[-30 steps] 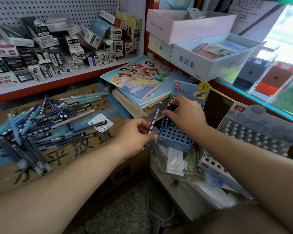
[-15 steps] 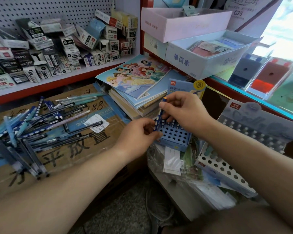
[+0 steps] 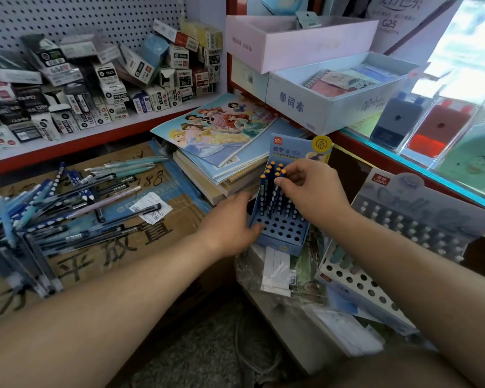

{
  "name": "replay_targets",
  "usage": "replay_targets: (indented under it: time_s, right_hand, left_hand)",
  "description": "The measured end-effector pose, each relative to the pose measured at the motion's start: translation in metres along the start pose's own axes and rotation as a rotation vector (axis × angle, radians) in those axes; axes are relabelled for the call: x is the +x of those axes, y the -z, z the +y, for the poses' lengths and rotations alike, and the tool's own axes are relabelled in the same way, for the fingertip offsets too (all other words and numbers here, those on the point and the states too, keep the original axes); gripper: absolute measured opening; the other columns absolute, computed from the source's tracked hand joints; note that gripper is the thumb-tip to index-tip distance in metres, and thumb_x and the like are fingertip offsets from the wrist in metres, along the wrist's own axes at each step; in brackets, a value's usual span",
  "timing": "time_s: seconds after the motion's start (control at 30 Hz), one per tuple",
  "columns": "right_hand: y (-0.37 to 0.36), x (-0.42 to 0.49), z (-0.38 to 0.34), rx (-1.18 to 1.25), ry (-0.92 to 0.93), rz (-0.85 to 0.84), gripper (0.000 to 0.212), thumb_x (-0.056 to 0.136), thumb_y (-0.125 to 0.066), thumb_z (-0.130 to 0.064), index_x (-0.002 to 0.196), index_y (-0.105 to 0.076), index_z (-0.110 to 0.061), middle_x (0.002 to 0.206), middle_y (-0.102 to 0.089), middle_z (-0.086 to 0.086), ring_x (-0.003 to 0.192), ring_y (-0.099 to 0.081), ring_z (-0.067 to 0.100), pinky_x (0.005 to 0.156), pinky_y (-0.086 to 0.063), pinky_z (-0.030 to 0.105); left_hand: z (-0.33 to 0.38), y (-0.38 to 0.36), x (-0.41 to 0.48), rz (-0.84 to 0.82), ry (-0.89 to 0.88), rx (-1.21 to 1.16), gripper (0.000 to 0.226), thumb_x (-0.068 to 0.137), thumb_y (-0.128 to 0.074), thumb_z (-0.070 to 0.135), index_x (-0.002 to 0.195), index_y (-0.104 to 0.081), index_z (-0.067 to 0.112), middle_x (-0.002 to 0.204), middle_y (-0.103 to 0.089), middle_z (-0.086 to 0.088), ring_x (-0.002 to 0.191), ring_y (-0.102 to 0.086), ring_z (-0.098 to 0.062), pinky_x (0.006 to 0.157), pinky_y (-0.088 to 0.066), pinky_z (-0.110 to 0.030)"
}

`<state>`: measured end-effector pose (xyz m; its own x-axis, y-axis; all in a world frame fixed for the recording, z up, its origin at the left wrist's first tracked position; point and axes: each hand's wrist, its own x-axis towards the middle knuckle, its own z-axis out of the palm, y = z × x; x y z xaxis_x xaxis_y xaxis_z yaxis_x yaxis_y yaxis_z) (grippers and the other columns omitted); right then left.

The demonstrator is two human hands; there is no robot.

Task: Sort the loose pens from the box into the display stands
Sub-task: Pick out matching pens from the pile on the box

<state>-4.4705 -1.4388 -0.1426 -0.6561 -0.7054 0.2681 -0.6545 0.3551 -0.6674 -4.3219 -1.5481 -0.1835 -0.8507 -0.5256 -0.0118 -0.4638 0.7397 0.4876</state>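
A blue display stand (image 3: 280, 233) with rows of round holes sits at centre right. Several blue dotted pens with orange caps (image 3: 272, 175) stand upright in its back rows. My right hand (image 3: 308, 189) pinches the top of one of these pens (image 3: 277, 191), which is in a hole. My left hand (image 3: 230, 225) grips the stand's left side. A pile of loose pens (image 3: 53, 203) lies on the flattened cardboard box (image 3: 118, 247) at the left.
A white and grey display stand (image 3: 375, 275) with a few pastel pens lies at the right. Stacked notebooks (image 3: 221, 147) sit behind the blue stand. A shelf of small boxes (image 3: 95, 79) runs along the back left. Plastic-wrapped packets (image 3: 286, 273) lie under the stands.
The pen went from my left hand to my right hand and down into a hole of the blue stand. My left hand moved onto the stand's left side.
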Motion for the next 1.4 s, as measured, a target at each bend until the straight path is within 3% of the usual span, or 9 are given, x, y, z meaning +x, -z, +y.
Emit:
replay_targets:
  time_s: [0.2,0.33,0.57,0.97,1.07,1.4]
  right_hand:
    - [-0.002,0.001,0.001,-0.015,0.001,0.003,0.011,0.093,-0.072,-0.031,0.098,-0.069,-0.022,0.083,-0.067,-0.013,0.075,-0.061,-0.003,0.065,-0.045,0.005]
    - [-0.003,0.002,0.003,-0.019,-0.018,-0.006,0.017,0.093,-0.073,-0.030,0.103,-0.072,-0.017,0.087,-0.071,-0.006,0.082,-0.067,0.007,0.079,-0.057,0.026]
    - [-0.010,0.003,0.002,-0.051,-0.040,-0.037,0.021,0.092,-0.074,-0.033,0.105,-0.072,-0.016,0.090,-0.073,-0.003,0.086,-0.070,0.012,0.087,-0.059,0.037]
    - [-0.018,0.006,-0.002,-0.157,-0.038,0.056,0.023,0.090,-0.075,-0.040,0.096,-0.071,-0.018,0.083,-0.069,-0.007,0.082,-0.065,0.011,0.079,-0.057,0.032]
    - [-0.024,0.006,0.001,-0.204,-0.029,0.033,0.026,0.089,-0.075,-0.041,0.095,-0.070,-0.017,0.084,-0.069,-0.004,0.087,-0.065,0.016,0.079,-0.056,0.036]
    - [-0.030,0.008,0.004,-0.280,-0.045,-0.017,0.030,0.089,-0.074,-0.044,0.094,-0.070,-0.015,0.083,-0.069,-0.004,0.081,-0.065,0.014,0.075,-0.054,0.031]
  left_hand:
    - [-0.015,-0.030,0.007,0.031,-0.049,0.134,0.061,0.091,-0.061,0.052,0.142,-0.043,0.022,0.131,-0.062,-0.003,0.119,-0.059,-0.024,0.102,-0.047,-0.043]
    - [-0.020,-0.040,0.008,0.084,-0.090,0.215,0.053,0.093,-0.057,0.054,0.135,-0.045,0.024,0.121,-0.066,0.001,0.111,-0.062,-0.022,0.098,-0.042,-0.040]
    - [-0.020,-0.043,0.007,0.140,-0.098,0.221,0.051,0.095,-0.056,0.055,0.135,-0.047,0.024,0.119,-0.067,0.002,0.110,-0.063,-0.021,0.096,-0.040,-0.037]
    - [-0.022,-0.044,0.007,0.145,-0.097,0.212,0.049,0.094,-0.057,0.054,0.132,-0.048,0.025,0.117,-0.068,0.003,0.109,-0.063,-0.020,0.096,-0.041,-0.037]
    - [-0.022,-0.045,0.008,0.152,-0.097,0.200,0.049,0.093,-0.058,0.054,0.132,-0.048,0.025,0.116,-0.068,0.003,0.109,-0.063,-0.020,0.097,-0.041,-0.037]
    - [-0.021,-0.044,0.006,0.174,-0.115,0.202,0.047,0.093,-0.059,0.052,0.130,-0.049,0.024,0.118,-0.067,0.002,0.110,-0.063,-0.021,0.098,-0.042,-0.038]
